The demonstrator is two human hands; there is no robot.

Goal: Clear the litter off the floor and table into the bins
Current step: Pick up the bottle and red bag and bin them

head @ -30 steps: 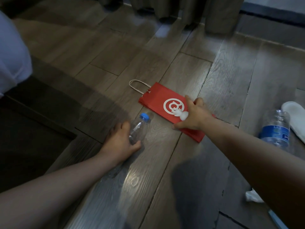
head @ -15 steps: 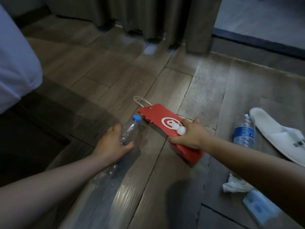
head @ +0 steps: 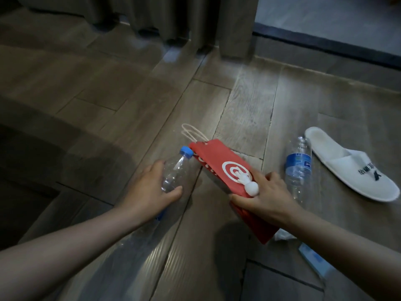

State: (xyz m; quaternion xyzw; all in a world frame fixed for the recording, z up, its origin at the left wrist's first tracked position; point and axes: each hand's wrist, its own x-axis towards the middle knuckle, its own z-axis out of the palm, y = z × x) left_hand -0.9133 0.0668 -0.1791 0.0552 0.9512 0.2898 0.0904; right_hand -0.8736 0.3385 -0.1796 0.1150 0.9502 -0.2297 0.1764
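Left hand: fingers curled round a clear bottle with a blue cap.
Right hand: grips a red paper bag, held tilted.
Second bottle: lies on the wooden floor, just beside a white slipper.
Crumpled paper: on the floor under the right forearm.

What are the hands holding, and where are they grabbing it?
The left hand grips the clear bottle round its middle. The right hand grips the red paper bag across its middle, thumb on top.
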